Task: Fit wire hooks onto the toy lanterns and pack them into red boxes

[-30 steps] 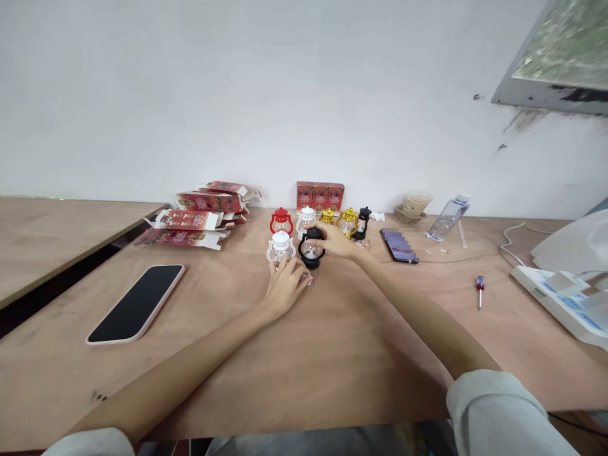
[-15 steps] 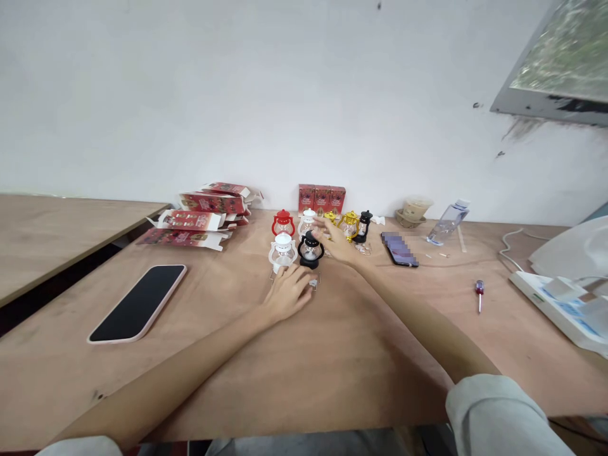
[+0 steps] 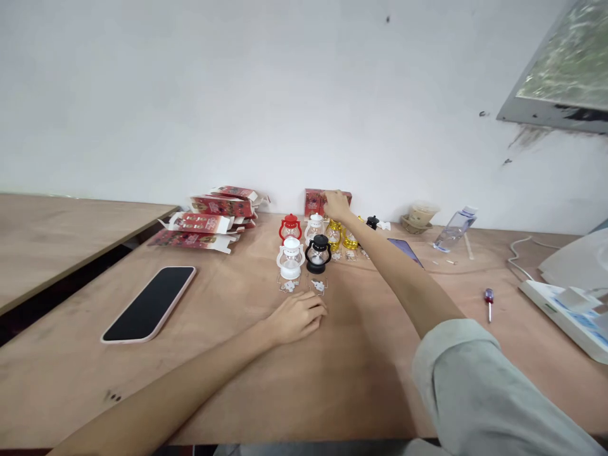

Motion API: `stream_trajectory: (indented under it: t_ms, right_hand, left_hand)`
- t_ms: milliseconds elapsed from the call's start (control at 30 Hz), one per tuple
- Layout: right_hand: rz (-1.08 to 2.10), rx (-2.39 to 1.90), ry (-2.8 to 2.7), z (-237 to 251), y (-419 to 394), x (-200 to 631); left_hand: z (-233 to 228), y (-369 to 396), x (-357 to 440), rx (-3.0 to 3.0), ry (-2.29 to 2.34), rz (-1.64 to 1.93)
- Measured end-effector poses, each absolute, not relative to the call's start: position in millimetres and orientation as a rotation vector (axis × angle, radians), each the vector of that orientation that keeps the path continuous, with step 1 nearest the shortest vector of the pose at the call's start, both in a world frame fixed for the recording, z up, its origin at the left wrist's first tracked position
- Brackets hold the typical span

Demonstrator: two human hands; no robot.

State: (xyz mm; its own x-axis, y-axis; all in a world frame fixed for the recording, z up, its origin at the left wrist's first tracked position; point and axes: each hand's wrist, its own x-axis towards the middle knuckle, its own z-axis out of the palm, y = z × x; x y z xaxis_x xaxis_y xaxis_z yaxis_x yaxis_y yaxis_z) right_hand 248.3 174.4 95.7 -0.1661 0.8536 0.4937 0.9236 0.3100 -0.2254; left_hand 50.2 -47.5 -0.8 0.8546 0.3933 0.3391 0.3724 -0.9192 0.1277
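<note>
Small toy lanterns stand in a cluster mid-table: a white one and a black one in front, a red one, another white one, gold ones and a second black one behind. My right hand reaches far back and rests on the upright red boxes by the wall; whether it grips one is unclear. Palm down, my left hand lies on the wooden table just in front of the lanterns, with nothing in it.
Flattened red cartons are piled at the back left. A phone with a pink case lies at the left. A second phone, a cup, a water bottle, a small screwdriver and a white device sit to the right.
My right hand left the black lantern and moved back to the red boxes at the wall. My left hand slid back toward me, away from the front lanterns.
</note>
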Motion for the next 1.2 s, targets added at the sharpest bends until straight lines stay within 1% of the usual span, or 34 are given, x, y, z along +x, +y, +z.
stream_trajectory:
  t_ms: [167,333,500,633,733,867,1067,1133,1200]
  right_hand:
    - [-0.212,-1.669,-2.163,97.4,211.6,234.1]
    - [-0.262,-1.758,-2.219,100.3,226.9,223.9]
    - [-0.344,-1.765,-2.217,100.6,221.9,214.6]
    - [-0.337,-1.726,-2.240,101.9,214.7,216.6]
    - [-0.329,-1.657,-2.267,106.0,207.3,219.3]
    - [-0.405,-1.527,-2.191,119.5,190.5,221.9]
    - [-0.645,-1.220,-1.646,147.5,136.9,244.4]
    - [-0.621,-1.152,-1.605,154.8,108.0,257.6]
    - [-0.508,-1.101,-1.639,159.6,75.7,270.3]
  left_hand:
    - [-0.2,-48.0,48.7,3.002,0.647,0.507]
    - [-2.5,-47.8,48.8,3.005,0.672,0.506]
    - [-4.0,-46.5,50.0,3.021,0.650,0.475]
    - [-3.9,-46.0,50.0,3.023,0.654,0.499]
    - [-3.2,-46.3,49.1,3.029,0.651,0.494]
    - [-3.4,-46.7,48.0,3.039,0.656,0.516]
    - [-3.1,-46.8,49.6,3.079,0.566,0.671]
    - [1.4,-45.7,46.3,3.101,0.516,0.840]
    - [8.8,-43.2,38.5,3.072,0.516,1.097]
